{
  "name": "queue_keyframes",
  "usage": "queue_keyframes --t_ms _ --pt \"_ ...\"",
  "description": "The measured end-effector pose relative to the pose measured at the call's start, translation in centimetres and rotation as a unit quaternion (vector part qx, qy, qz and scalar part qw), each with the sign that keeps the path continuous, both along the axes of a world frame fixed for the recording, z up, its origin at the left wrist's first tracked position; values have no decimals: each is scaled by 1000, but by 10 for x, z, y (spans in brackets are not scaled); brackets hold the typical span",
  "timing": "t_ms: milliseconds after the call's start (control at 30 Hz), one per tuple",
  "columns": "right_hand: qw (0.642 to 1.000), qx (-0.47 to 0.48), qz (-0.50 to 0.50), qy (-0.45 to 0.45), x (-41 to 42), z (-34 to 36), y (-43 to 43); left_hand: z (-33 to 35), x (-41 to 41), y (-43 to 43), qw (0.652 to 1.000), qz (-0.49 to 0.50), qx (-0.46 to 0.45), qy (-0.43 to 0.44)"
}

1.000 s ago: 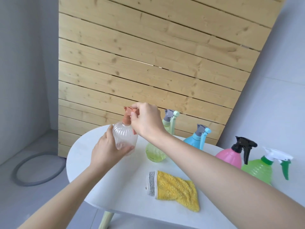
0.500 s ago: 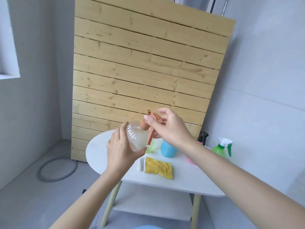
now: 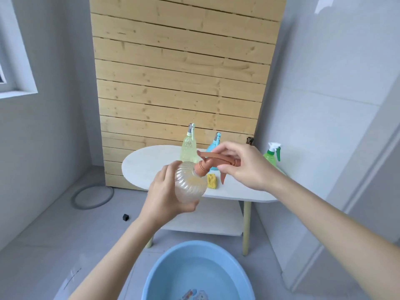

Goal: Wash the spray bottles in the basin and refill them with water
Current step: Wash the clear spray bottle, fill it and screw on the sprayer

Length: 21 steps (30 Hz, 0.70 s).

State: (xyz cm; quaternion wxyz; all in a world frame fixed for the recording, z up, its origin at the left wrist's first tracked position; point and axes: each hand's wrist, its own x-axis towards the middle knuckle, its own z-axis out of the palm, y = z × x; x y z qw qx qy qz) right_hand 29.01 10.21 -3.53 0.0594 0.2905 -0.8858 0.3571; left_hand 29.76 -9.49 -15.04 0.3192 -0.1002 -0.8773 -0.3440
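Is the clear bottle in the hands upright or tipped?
Tipped: the clear bottle leans over, its orange spray head slanting up and to the right.

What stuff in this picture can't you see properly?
In the head view:
- The blue basin is cut off by the bottom edge.
- The yellow cloth sits mostly behind the clear bottle in the left hand.
- The blue bottle is partly hidden by the right hand and orange sprayer.
- The dark object beyond the right hand is too small to identify.
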Motion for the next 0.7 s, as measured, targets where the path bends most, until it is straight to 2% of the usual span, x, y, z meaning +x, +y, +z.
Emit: queue_keyframes --t_ms 33,100,200,300,367,400,500,533,600,700 --pt "999 19 -7 27 1 -5 5 -5 1 2 1000 4 -10 6" --pt "984 61 -43 161 1 -18 14 -11 3 9 1000 7 -25 5" --pt "917 163 -61 360 1 -37 25 -22 3 15 999 -3 -48 6" --pt "860 255 -83 434 4 -49 28 -31 2 19 997 -46 -59 -26" --pt "855 280 -97 425 5 -57 32 -38 2 21 996 -47 -63 -40" --pt "873 273 -92 394 6 -60 33 -40 2 21 996 -39 -64 -43" --pt "974 137 -38 174 14 -55 30 -40 -1 19 997 -30 -58 -38" --pt "992 69 -30 101 15 -52 30 -40 -2 19 997 -32 -63 -32" --pt "999 -22 -31 20 15 -48 26 -41 -4 20 996 -38 -72 -20" --pt "996 -54 -44 52 10 -52 22 -41 -6 20 996 -47 -68 -16"
